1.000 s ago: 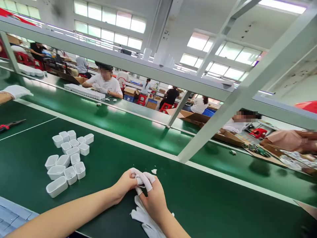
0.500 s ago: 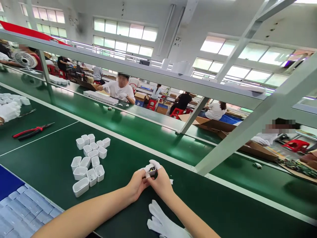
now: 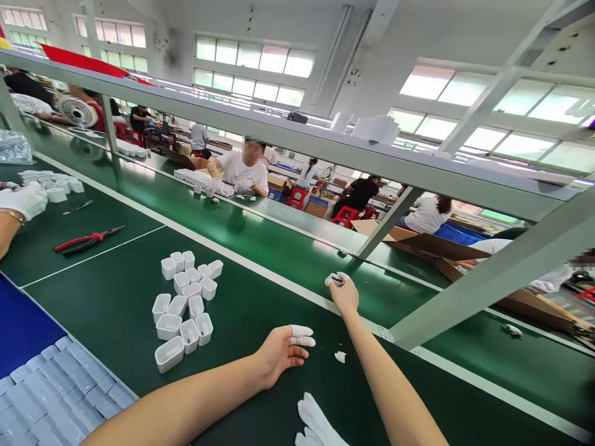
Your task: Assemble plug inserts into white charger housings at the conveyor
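My right hand point(image 3: 344, 293), reaching out over the near edge of the green conveyor belt point(image 3: 288, 260), grips a small white housing point(image 3: 333, 280) with dark parts visible inside. White covers are on some of its fingertips. Above the dark green table, my left hand point(image 3: 284, 353) holds nothing; its fingers are apart and two wear white fingertip covers. Several white open cups point(image 3: 170, 354) stand in a loose group left of my left hand. A white scrap point(image 3: 340, 357) lies between my forearms, and a white glove point(image 3: 318, 421) rests near the front.
Red-and-black pliers point(image 3: 88, 241) lie at the left, near another person's gloved hand point(image 3: 28, 199) and more white cups. Light blue pieces point(image 3: 60, 396) fill the lower left corner. A slanted metal post point(image 3: 465, 272) rises right of my right hand. People sit beyond the belt.
My hands have separated. My right hand has moved forward and right to the belt with the white housing, while my left hand has let go and opened. The view has shifted slightly.
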Tool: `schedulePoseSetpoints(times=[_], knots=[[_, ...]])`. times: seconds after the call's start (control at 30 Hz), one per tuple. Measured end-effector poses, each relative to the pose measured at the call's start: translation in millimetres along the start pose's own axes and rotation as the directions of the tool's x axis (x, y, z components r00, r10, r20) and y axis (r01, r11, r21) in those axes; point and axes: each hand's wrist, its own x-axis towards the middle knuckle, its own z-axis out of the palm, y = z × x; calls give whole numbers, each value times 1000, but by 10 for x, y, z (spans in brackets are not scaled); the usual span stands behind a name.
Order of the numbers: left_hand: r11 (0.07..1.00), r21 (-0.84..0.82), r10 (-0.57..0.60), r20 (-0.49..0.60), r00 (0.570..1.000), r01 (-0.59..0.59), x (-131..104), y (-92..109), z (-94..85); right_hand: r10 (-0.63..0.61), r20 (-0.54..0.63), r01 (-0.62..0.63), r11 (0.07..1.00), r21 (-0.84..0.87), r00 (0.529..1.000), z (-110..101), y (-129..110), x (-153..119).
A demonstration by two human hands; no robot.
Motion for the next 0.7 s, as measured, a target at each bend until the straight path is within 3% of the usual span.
schedulePoseSetpoints(times=[0.2,0.3,0.47,0.6,0.7], knots=[[1000,13,8,-44,999,-7,42,22,-26,73,-14,-72,996,50,997,178,295,50],[1000,19,7,-55,998,-6,50,19,-31,74,-38,-69,991,118,997,147,407,42],[999,42,21,-57,998,-18,63,4,-54,-7,-117,28,983,182,993,-147,609,-197],[999,53,13,-53,999,-10,79,15,-70,-57,-126,80,980,184,990,-486,821,-644],[997,68,34,-48,998,-31,75,24,-70,-8,-133,36,978,204,991,-697,984,-981]])
